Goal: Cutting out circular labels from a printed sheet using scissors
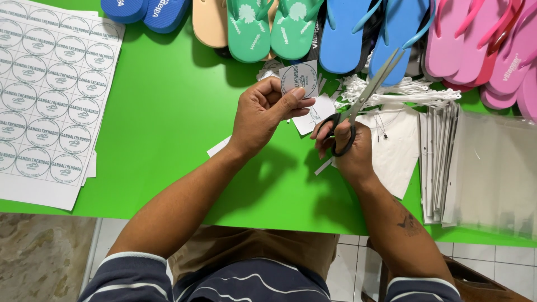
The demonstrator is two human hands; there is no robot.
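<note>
Striped sleeves nearest camera. Left hand (263,114) pinched a round-printed paper label (300,79) upright above the green worktop (168,112). Right hand (349,148) gripped scissors (363,95), blades parted, long axis up-right, just right of the label. Flip-flops (268,28) lined the far edge.

One head-worn camera looks steeply down, close above the green table (168,112).

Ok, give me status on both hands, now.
Left hand pinching round paper label. Right hand gripping scissors, blades open beside label. Nothing between them.
</note>
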